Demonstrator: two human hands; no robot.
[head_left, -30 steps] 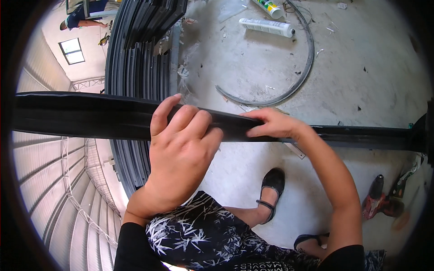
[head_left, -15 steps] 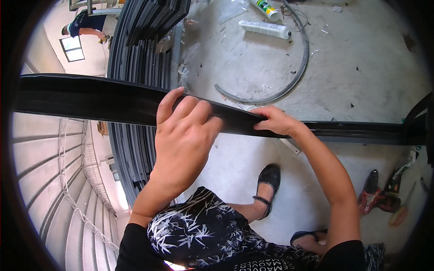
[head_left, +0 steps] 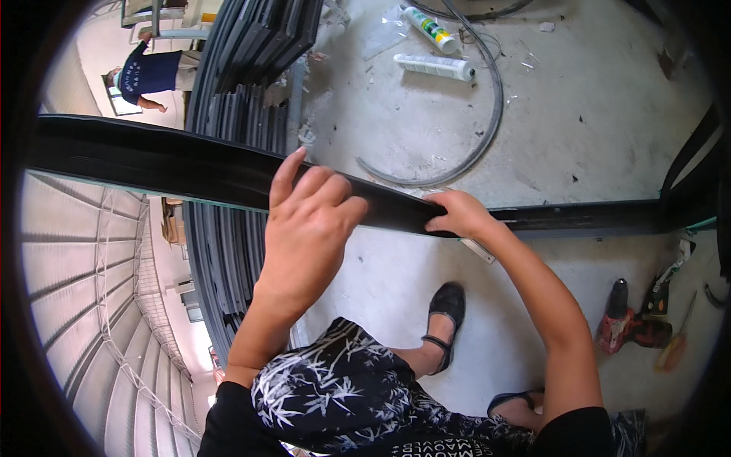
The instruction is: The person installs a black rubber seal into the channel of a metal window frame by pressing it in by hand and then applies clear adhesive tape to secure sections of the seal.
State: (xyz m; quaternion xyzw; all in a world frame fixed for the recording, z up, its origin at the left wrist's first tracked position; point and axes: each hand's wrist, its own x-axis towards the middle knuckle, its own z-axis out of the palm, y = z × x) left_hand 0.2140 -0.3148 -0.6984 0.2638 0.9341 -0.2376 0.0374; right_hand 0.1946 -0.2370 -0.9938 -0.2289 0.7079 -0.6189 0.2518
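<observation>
A long black frame profile (head_left: 152, 148) runs across the whole view, wide at the left and narrowing toward the right. My left hand (head_left: 308, 221) is bent over it near the middle, its fingers curled onto the upper part and the index finger sticking up above the edge. What lies under those fingertips is hidden. Farther right, my right hand (head_left: 463, 215) pinches the same profile, thumb and fingers closed on it. A small pale metal piece (head_left: 480, 250) shows just below the right hand.
Dark frame pieces (head_left: 236, 129) are stacked at the left. On the floor beyond lie a white sealant tube (head_left: 434, 67), a green-and-yellow tube (head_left: 431, 30) and a curved grey strip (head_left: 499, 114). A red-black cordless drill (head_left: 620, 327) and a screwdriver (head_left: 674, 346) lie at the right. A person (head_left: 156, 76) stands far off.
My left fingers have shifted slightly on the profile, and my right hand keeps its pinch. The view has tilted a little. The distant person has turned and moved an arm.
</observation>
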